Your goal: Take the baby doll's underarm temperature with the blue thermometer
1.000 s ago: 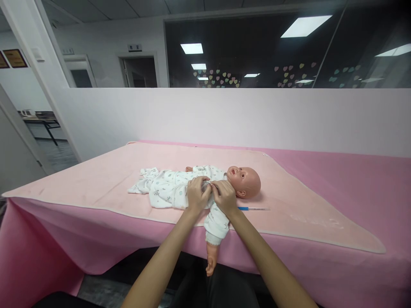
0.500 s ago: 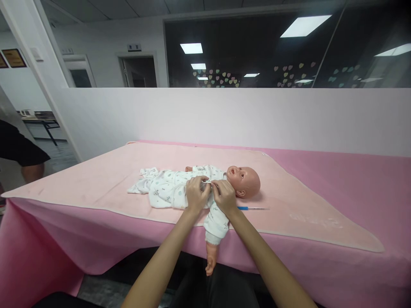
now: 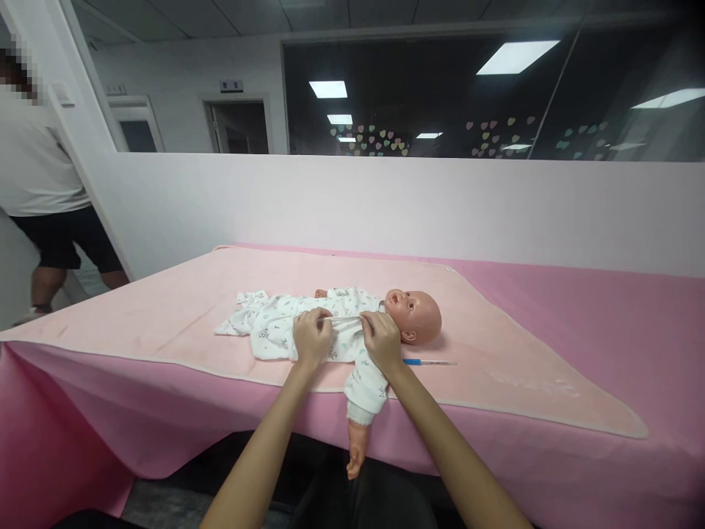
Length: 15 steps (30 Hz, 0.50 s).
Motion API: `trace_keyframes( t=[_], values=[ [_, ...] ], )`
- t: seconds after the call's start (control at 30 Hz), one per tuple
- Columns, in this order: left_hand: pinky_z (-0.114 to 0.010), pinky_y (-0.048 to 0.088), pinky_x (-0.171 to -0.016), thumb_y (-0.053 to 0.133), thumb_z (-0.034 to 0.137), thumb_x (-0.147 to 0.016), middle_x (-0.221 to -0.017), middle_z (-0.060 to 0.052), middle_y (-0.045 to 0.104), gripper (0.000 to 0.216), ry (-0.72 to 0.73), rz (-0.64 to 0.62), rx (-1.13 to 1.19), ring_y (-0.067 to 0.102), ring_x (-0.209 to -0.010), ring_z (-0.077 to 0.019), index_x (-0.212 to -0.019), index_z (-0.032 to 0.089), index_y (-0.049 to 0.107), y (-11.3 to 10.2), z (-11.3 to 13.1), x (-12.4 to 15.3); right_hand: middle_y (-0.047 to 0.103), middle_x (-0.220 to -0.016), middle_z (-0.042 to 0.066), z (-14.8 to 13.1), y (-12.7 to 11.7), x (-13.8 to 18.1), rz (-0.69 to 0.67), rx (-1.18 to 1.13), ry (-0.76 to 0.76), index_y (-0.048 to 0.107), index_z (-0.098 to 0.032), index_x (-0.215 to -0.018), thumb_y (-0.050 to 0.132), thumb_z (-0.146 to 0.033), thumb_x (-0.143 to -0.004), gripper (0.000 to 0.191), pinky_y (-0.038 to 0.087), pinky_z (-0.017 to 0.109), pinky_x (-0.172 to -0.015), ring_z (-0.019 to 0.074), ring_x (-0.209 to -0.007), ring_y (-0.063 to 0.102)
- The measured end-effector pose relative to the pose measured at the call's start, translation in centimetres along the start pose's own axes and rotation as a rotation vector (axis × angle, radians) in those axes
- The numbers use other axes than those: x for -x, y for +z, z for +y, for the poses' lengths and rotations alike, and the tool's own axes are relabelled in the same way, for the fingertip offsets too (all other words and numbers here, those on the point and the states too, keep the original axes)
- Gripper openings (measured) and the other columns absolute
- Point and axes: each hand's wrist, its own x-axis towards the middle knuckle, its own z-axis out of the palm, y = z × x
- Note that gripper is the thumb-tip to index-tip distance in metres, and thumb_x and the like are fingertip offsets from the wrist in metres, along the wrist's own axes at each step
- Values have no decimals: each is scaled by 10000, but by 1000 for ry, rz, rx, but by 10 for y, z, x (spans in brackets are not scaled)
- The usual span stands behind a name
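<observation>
A baby doll (image 3: 414, 314) lies on its back with its head to the right. It wears a white patterned outfit (image 3: 275, 323). Above its chest, my left hand (image 3: 313, 338) and my right hand (image 3: 382, 339) each pinch a white strip of fabric (image 3: 346, 319), which looks like the garment's front edge or a tie and is pulled straight between them. One doll arm (image 3: 358, 441) hangs over the table's near edge, below my right hand. Beside my right wrist lies a thin tool with a blue handle and metal shaft (image 3: 429, 361).
A pale peach mat (image 3: 496, 367) lies on a pink cloth (image 3: 617, 323) covering the table. Behind it stands a white half wall (image 3: 418, 209) with a dark window above. A person in black shorts (image 3: 66, 239) stands at the far left.
My left hand has moved left, away from my right hand, drawing the white strip out between them. The person at the left has come further into view.
</observation>
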Motion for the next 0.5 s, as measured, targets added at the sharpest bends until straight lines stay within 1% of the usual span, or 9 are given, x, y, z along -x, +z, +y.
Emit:
trace_keyframes(
  t=[0.1,0.2,0.3,0.4,0.5],
  values=[
    [-326,367,-760,396,198,-734,-728,3,613,167,147,-142,-59,533,-734,-169,-727,215,562,-14,-11,-1,621,-745,54,-1,1,0,-11,-5,10,591,-178,-847,390,-235,-887,212,407,289,-683,164,-727,551],
    [-307,383,-751,390,218,-752,-772,-6,606,177,221,-208,-48,533,-771,-165,-774,213,565,-25,-18,0,622,-753,54,-1,1,0,-22,-17,21,592,-180,-848,386,-236,-888,217,406,290,-689,166,-739,552],
    [-301,386,-759,385,210,-758,-801,-10,602,169,218,-203,-24,528,-797,-166,-794,211,549,-28,-20,2,623,-745,50,0,1,0,-23,-22,30,593,-180,-844,394,-232,-885,210,402,287,-680,166,-729,550],
    [-298,384,-750,379,197,-763,-792,-7,593,153,203,-196,-30,519,-790,-165,-789,211,529,-26,-18,3,621,-727,42,0,1,-1,-17,-23,29,594,-179,-842,407,-229,-881,198,398,281,-667,161,-706,546],
    [-291,387,-740,347,211,-793,-801,-7,592,179,158,-187,-13,519,-795,-163,-807,212,525,-23,-17,5,621,-728,38,0,1,-1,-14,-23,28,593,-176,-842,415,-223,-878,187,397,278,-670,158,-709,546]
  ],
)
